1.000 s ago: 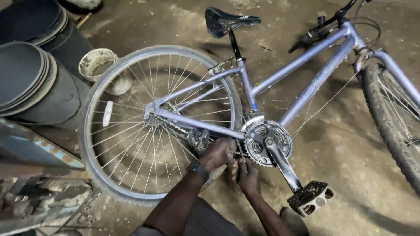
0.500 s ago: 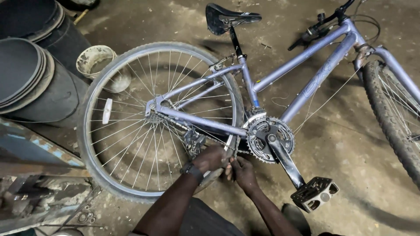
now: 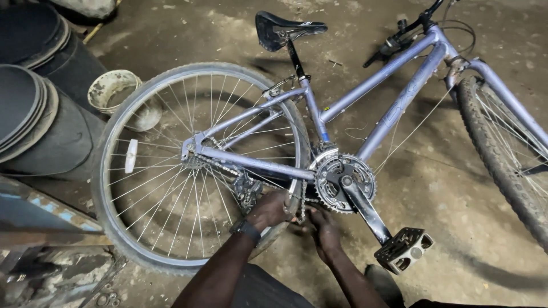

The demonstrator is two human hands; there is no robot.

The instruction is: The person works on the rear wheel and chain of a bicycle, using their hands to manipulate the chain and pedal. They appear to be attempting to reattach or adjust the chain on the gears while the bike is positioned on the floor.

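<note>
Chain [image 3: 301,206] hangs slack between the rear wheel [image 3: 171,171] and chainring [image 3: 344,182] of the bicycle lying on its side, left hand [image 3: 269,210] clenched around it and right hand [image 3: 324,228] pinching it from below, apparently to steady the loose run.

Bicycle frame [image 3: 371,97] lies on its side on the floor [image 3: 445,188]. Rear wheel [image 3: 188,171] at left, front wheel [image 3: 502,154] at right, saddle [image 3: 285,25] behind. Chainring [image 3: 345,182] between the wheels; pedal [image 3: 404,250] before it. Both hands, left hand [image 3: 271,208] and right hand [image 3: 322,228], just left of chainring. Bucket [image 3: 114,91] and stacked tubs [image 3: 34,114] left of rear wheel.
</note>
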